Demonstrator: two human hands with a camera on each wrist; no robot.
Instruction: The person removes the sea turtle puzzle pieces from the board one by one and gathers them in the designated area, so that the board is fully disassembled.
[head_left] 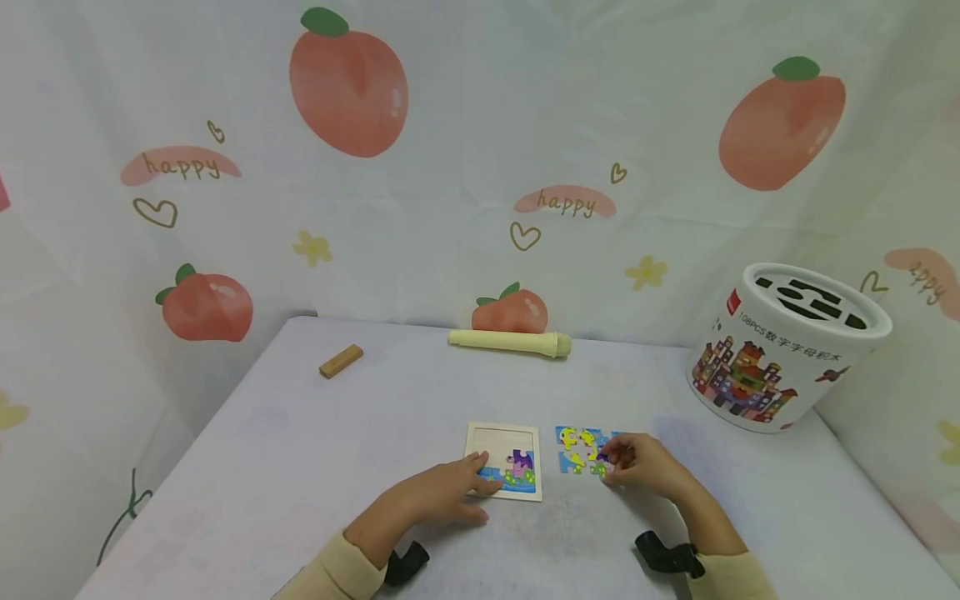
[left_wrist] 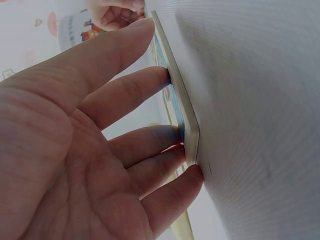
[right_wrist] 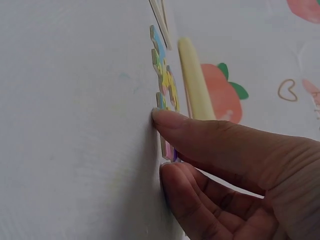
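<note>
Two white expanses dominate: a fruit-printed cloth (head_left: 450, 225) behind and a pale table (head_left: 315, 450) before it. A white printed bucket (head_left: 761, 371) with a slotted lid stands at the right rear. The left hand (head_left: 442, 492) lies relaxed, fingers extended and spread, several fingertips resting on a shallow wooden tray. The right hand (head_left: 648, 467) is bent at the fingers, gripping the edge of one puzzle piece between thumb and fingertips; whether that piece is lifted, I cannot tell. The tray (head_left: 498, 439) sits flat near the middle, its lower and right parts filled with fitted pieces (head_left: 521, 462), the rest showing bare wood. A cream toy microphone (head_left: 502, 340) lies behind it. Loose pieces (head_left: 587, 437), blue and yellow, cluster just right of the tray. Farther left rests a small wooden block (head_left: 341, 362). Smallest is the gripped puzzle piece (right_wrist: 167, 150), partly hidden, with pink showing.
</note>
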